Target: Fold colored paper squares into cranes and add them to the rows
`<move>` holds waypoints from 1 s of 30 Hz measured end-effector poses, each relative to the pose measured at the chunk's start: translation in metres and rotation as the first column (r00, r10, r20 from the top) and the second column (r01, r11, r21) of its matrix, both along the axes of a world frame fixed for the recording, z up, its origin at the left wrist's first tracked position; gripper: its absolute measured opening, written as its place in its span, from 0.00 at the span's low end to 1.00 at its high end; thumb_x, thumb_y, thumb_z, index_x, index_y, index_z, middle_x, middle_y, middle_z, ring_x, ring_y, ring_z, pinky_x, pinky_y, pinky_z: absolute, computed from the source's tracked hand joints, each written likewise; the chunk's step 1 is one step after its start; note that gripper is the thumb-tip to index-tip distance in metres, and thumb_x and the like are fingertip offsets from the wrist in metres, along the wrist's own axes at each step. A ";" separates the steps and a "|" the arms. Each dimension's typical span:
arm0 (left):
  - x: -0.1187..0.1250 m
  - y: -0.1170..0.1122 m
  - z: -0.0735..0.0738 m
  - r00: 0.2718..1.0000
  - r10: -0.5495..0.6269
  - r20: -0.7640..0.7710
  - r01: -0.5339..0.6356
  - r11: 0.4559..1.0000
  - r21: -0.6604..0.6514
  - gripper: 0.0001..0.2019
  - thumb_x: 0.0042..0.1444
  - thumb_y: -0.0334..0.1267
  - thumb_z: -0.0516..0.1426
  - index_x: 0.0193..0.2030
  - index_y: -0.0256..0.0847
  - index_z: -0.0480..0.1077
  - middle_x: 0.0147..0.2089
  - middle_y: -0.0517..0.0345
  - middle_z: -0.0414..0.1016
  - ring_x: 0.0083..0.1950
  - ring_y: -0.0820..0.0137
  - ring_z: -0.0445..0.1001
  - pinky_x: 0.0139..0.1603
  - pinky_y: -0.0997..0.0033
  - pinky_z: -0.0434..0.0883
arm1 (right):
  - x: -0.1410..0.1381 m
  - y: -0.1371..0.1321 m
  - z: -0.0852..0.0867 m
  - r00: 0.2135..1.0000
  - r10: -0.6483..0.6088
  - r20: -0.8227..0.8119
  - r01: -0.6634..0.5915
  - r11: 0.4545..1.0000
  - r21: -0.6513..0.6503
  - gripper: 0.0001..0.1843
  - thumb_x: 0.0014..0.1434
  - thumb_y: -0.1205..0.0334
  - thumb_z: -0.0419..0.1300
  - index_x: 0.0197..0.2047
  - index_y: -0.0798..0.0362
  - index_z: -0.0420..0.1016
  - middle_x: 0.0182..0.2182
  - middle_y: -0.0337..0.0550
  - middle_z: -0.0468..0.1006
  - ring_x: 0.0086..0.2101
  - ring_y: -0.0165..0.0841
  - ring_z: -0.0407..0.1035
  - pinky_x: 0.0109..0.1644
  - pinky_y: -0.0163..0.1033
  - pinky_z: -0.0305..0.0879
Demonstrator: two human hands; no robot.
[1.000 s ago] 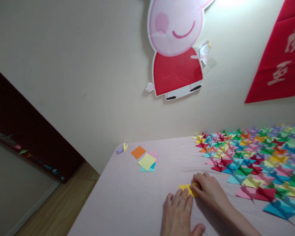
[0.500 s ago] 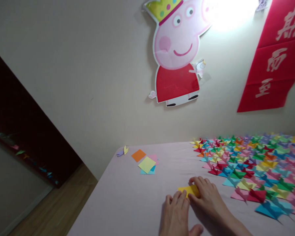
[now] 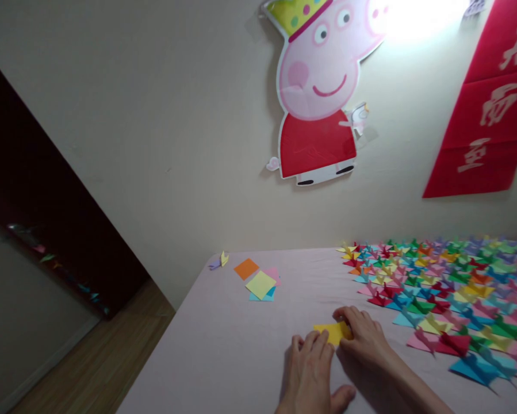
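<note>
A yellow sheet of folding paper (image 3: 333,332), folded into a rectangle, lies on the pale pink tabletop (image 3: 223,351). My left hand (image 3: 307,365) rests on the table with its fingers stretched forward, their tips touching the paper's near left edge; the thumb stands apart. At the paper's right end, my right hand (image 3: 364,336) grips it between thumb and curled fingers. That end of the paper is hidden under the fingers.
Rows of colourful folded paper cranes (image 3: 431,293) cover the table's right side. Loose square sheets, an orange one (image 3: 246,268) and a pale yellow one (image 3: 260,286) among them, lie at the back left. Two small paper cranes (image 3: 219,261) sit at the far left corner. A wall stands behind.
My right hand has shifted slightly right along the yellow paper, baring more of it between my hands. My left hand stays nearly in place. The whole view has moved a little.
</note>
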State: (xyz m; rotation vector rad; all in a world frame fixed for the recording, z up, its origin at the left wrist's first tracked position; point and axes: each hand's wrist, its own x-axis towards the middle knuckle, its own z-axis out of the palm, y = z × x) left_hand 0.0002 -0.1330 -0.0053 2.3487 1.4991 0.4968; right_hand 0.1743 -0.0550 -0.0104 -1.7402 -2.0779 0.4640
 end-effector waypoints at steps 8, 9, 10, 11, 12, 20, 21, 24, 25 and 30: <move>0.006 0.007 0.015 0.993 0.070 0.097 -0.075 0.996 0.050 0.14 0.58 0.47 0.62 0.48 0.45 0.70 0.57 0.56 0.73 0.58 0.58 0.68 0.62 0.49 0.61 | 0.018 0.012 -0.006 0.979 0.038 -0.200 -0.051 0.997 -0.064 0.25 0.40 0.70 0.53 0.43 0.46 0.74 0.42 0.41 0.83 0.44 0.42 0.74 0.46 0.42 0.65; 0.008 0.010 0.016 0.989 0.098 0.108 -0.104 0.993 0.049 0.11 0.59 0.44 0.62 0.45 0.44 0.70 0.53 0.57 0.74 0.55 0.59 0.69 0.60 0.52 0.62 | 0.020 0.012 -0.006 0.972 0.044 -0.230 -0.059 0.996 -0.060 0.24 0.41 0.70 0.53 0.43 0.46 0.74 0.42 0.41 0.83 0.44 0.42 0.74 0.47 0.43 0.65; 0.011 0.013 0.017 0.984 0.134 0.117 -0.140 0.989 0.047 0.08 0.59 0.41 0.61 0.43 0.44 0.69 0.50 0.58 0.74 0.52 0.61 0.69 0.58 0.53 0.63 | 0.021 0.012 -0.006 0.967 0.049 -0.249 -0.065 0.996 -0.056 0.24 0.42 0.69 0.52 0.43 0.46 0.75 0.42 0.42 0.83 0.44 0.42 0.74 0.47 0.43 0.66; 0.014 0.017 0.018 0.977 0.174 0.124 -0.180 0.983 0.044 0.07 0.58 0.38 0.61 0.42 0.43 0.69 0.47 0.59 0.73 0.50 0.62 0.69 0.57 0.55 0.63 | 0.023 0.012 -0.006 0.965 0.053 -0.258 -0.069 0.996 -0.053 0.24 0.42 0.69 0.52 0.43 0.46 0.75 0.43 0.42 0.83 0.45 0.42 0.74 0.48 0.44 0.66; 0.018 0.021 0.017 0.968 0.214 0.131 -0.221 0.974 0.041 0.06 0.58 0.37 0.60 0.41 0.43 0.68 0.44 0.59 0.73 0.48 0.62 0.69 0.55 0.55 0.63 | 0.023 0.012 -0.007 0.964 0.055 -0.261 -0.073 0.996 -0.058 0.25 0.41 0.69 0.52 0.44 0.47 0.74 0.43 0.42 0.83 0.45 0.42 0.74 0.49 0.44 0.66; 0.037 0.038 0.012 0.912 0.388 0.135 -0.389 0.921 -0.018 0.06 0.53 0.32 0.58 0.37 0.42 0.66 0.41 0.59 0.69 0.47 0.62 0.67 0.55 0.55 0.60 | 0.015 0.003 -0.002 0.970 0.026 -0.243 -0.042 0.997 -0.062 0.22 0.44 0.60 0.56 0.45 0.49 0.74 0.45 0.46 0.81 0.46 0.46 0.70 0.51 0.48 0.62; 0.037 0.039 0.013 0.910 0.393 0.134 -0.391 0.920 -0.035 0.06 0.53 0.31 0.57 0.37 0.42 0.65 0.42 0.59 0.69 0.47 0.62 0.67 0.55 0.55 0.59 | 0.013 0.002 -0.001 0.973 0.029 -0.229 -0.042 0.998 -0.051 0.21 0.45 0.60 0.57 0.45 0.49 0.74 0.45 0.47 0.80 0.46 0.46 0.70 0.51 0.48 0.62; 0.034 0.040 0.015 0.914 0.383 0.135 -0.372 0.922 -0.103 0.07 0.51 0.29 0.55 0.37 0.43 0.65 0.43 0.61 0.69 0.49 0.64 0.67 0.58 0.56 0.56 | 0.010 -0.001 0.002 0.982 0.033 -0.187 -0.042 0.998 -0.044 0.21 0.45 0.61 0.58 0.45 0.50 0.74 0.45 0.47 0.80 0.46 0.46 0.70 0.49 0.48 0.61; 0.032 0.041 0.014 0.917 0.376 0.135 -0.361 0.924 -0.122 0.09 0.50 0.28 0.55 0.38 0.43 0.64 0.43 0.61 0.69 0.49 0.65 0.67 0.59 0.56 0.56 | 0.010 -0.001 0.003 0.983 0.037 -0.177 -0.046 0.998 -0.045 0.21 0.45 0.62 0.57 0.45 0.51 0.74 0.44 0.48 0.80 0.45 0.46 0.70 0.49 0.47 0.61; 0.019 0.045 0.006 0.936 0.299 0.186 -0.280 0.952 -0.121 0.17 0.42 0.21 0.50 0.39 0.44 0.64 0.44 0.62 0.71 0.50 0.66 0.67 0.58 0.59 0.57 | 0.011 0.000 0.004 0.982 0.056 -0.181 -0.066 0.997 -0.051 0.22 0.44 0.63 0.56 0.45 0.52 0.73 0.45 0.48 0.79 0.45 0.46 0.69 0.49 0.48 0.60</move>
